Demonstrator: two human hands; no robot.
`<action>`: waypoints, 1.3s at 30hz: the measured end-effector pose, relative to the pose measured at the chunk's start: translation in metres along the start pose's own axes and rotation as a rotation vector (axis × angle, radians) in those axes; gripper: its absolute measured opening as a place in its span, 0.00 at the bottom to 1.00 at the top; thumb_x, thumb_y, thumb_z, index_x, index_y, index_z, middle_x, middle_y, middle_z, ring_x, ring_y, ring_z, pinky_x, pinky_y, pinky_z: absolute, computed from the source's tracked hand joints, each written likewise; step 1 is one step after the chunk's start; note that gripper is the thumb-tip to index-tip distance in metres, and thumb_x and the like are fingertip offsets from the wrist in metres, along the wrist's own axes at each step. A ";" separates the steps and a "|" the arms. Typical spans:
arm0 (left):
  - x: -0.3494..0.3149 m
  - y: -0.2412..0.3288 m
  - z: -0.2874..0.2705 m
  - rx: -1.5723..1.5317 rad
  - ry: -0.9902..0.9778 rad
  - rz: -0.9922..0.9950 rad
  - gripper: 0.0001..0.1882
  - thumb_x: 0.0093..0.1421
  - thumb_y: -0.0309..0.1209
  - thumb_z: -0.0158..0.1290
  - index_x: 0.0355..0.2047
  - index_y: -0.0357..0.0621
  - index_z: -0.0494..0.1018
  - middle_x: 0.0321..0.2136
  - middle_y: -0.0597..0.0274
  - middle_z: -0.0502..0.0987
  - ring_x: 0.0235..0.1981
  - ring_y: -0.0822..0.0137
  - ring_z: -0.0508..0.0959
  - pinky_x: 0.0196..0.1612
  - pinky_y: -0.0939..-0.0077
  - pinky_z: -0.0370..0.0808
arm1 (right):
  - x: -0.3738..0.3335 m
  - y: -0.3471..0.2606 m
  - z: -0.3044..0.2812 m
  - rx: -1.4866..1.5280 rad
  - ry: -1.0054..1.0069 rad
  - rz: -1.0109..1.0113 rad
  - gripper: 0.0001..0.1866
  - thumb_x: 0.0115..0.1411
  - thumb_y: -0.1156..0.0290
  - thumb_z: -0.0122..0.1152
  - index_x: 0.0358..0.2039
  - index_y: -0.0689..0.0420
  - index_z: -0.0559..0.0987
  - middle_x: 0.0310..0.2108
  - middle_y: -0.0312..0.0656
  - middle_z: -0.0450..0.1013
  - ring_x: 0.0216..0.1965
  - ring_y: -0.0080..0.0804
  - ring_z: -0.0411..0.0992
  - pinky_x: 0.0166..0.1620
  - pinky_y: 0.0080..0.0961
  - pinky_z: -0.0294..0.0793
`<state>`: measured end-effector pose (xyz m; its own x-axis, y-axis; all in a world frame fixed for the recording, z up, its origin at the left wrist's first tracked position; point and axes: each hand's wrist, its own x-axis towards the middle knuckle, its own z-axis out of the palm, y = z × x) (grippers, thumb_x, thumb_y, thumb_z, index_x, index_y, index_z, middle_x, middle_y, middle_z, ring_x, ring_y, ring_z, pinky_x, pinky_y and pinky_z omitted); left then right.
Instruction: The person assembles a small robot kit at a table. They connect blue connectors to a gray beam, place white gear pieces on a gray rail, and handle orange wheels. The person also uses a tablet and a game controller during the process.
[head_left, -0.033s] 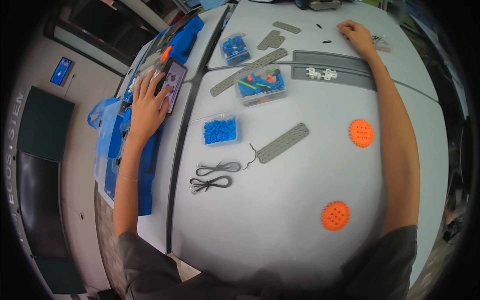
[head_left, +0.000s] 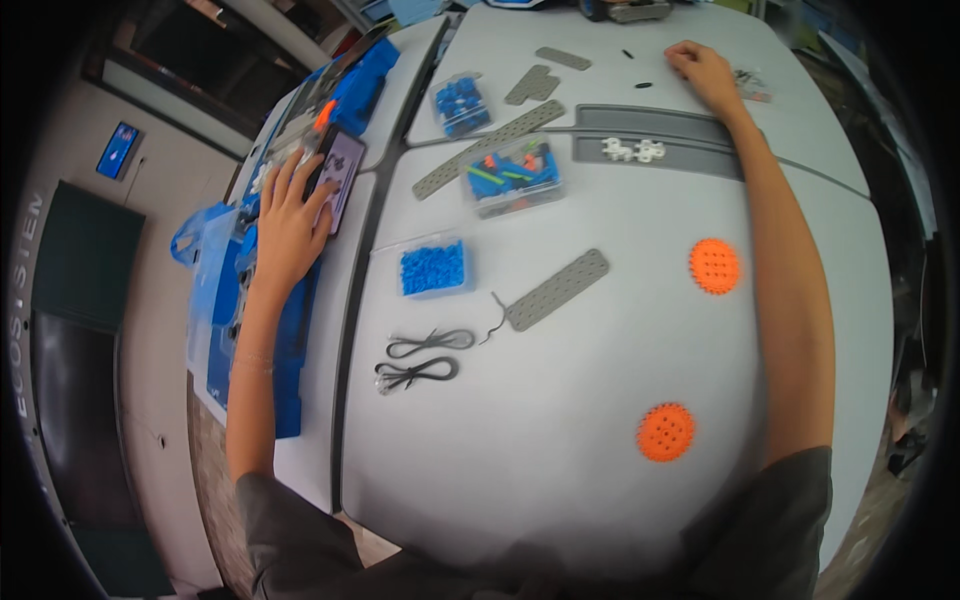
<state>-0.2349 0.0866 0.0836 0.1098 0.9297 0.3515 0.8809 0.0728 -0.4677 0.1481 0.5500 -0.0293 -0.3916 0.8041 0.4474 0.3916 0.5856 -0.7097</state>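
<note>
My left hand (head_left: pixel 290 215) lies with spread fingers over a dark-edged phone or tablet with a pale purple screen (head_left: pixel 345 175); its fingertips touch the screen. The device rests on an open blue case (head_left: pixel 288 400) at the left. Far to the right, my right hand (head_left: pixel 705 75) rests on the table with curled fingers; whatever they may hold is hidden. Two small black pins (head_left: pixel 644 85) lie left of that hand. On its other side is a clear bag of small parts (head_left: pixel 752 86). White connector pieces (head_left: pixel 632 151) sit in a grey table recess nearer to me.
Clear boxes hold blue connectors (head_left: pixel 461 106), mixed coloured parts (head_left: pixel 513 178) and small blue pins (head_left: pixel 433 268). Grey perforated beams (head_left: pixel 558 290), bundled black cables (head_left: pixel 418 372) and two orange gears (head_left: pixel 715 266) lie on the table. A wheeled model (head_left: pixel 640 10) stands at the far edge.
The view has shifted slightly, so most table items appear a little farther left. Both hands keep the same places and poses.
</note>
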 end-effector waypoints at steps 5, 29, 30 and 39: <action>-0.001 0.046 -0.034 -0.091 0.066 -0.035 0.13 0.60 0.22 0.55 0.45 0.44 0.80 0.60 0.54 0.74 0.68 0.47 0.66 0.68 0.49 0.61 | 0.000 -0.002 0.006 -0.036 0.078 0.047 0.15 0.59 0.59 0.65 0.39 0.55 0.87 0.37 0.47 0.84 0.42 0.42 0.83 0.50 0.34 0.80; -0.044 0.135 -0.016 -1.135 0.334 -0.481 0.18 0.71 0.29 0.49 0.58 0.35 0.71 0.55 0.49 0.74 0.53 0.59 0.77 0.58 0.65 0.74 | -0.008 -0.015 0.005 0.005 0.137 0.004 0.10 0.58 0.67 0.63 0.35 0.59 0.86 0.32 0.49 0.83 0.36 0.43 0.83 0.45 0.34 0.81; -0.043 0.134 -0.016 -1.159 0.332 -0.484 0.18 0.71 0.29 0.49 0.58 0.35 0.71 0.55 0.49 0.74 0.53 0.59 0.77 0.58 0.64 0.74 | -0.007 -0.015 0.005 0.002 0.148 0.004 0.10 0.58 0.67 0.64 0.35 0.58 0.86 0.32 0.49 0.83 0.36 0.43 0.83 0.45 0.33 0.81; -0.038 0.134 -0.023 -1.171 0.221 -0.452 0.19 0.71 0.28 0.50 0.59 0.34 0.70 0.57 0.50 0.74 0.59 0.59 0.75 0.63 0.62 0.72 | -0.005 -0.018 0.005 -0.012 0.143 -0.023 0.09 0.58 0.66 0.63 0.34 0.57 0.86 0.32 0.48 0.83 0.37 0.44 0.83 0.45 0.35 0.80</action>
<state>-0.1108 0.0527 0.0263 -0.3307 0.8176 0.4713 0.7253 -0.0994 0.6813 0.1385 0.5348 -0.0214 -0.2783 0.7965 0.5367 0.3942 0.6043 -0.6924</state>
